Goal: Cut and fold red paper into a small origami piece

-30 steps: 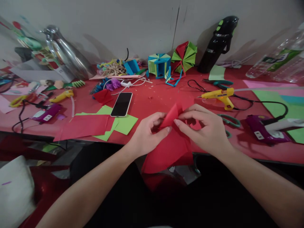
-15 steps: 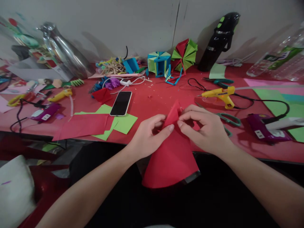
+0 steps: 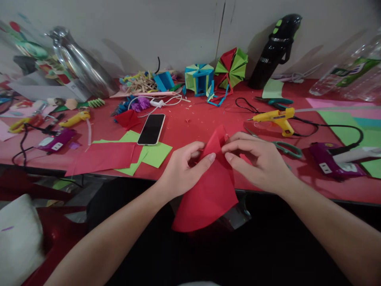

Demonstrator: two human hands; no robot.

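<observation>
A sheet of red paper (image 3: 208, 202), curled toward a cone, hangs over the table's front edge with its narrow end pointing to the back. My left hand (image 3: 187, 169) grips its left side, thumb on top and fingers behind. At the right side of the narrow end, my right hand (image 3: 257, 163) has thumb and fingertips bent close together, touching the paper's edge. Right beside that hand lie green-handled scissors (image 3: 287, 149), partly covered by it. A yellow hot glue gun (image 3: 275, 119) rests just behind them.
On the left lie red sheets (image 3: 107, 157), green sheets (image 3: 157, 155) and a phone (image 3: 151, 129). Purple power strips (image 3: 335, 161) sit at both sides. Along the wall stand a steel jug (image 3: 83, 59), a paper carousel (image 3: 199, 79), a black bottle (image 3: 275, 51) and clear plastic bottles (image 3: 348, 75).
The red paper's wide lower end has shifted left and narrowed, its right edge pulling inward. Both hands keep nearly the same place, with the right fingers slightly lower along the edge.
</observation>
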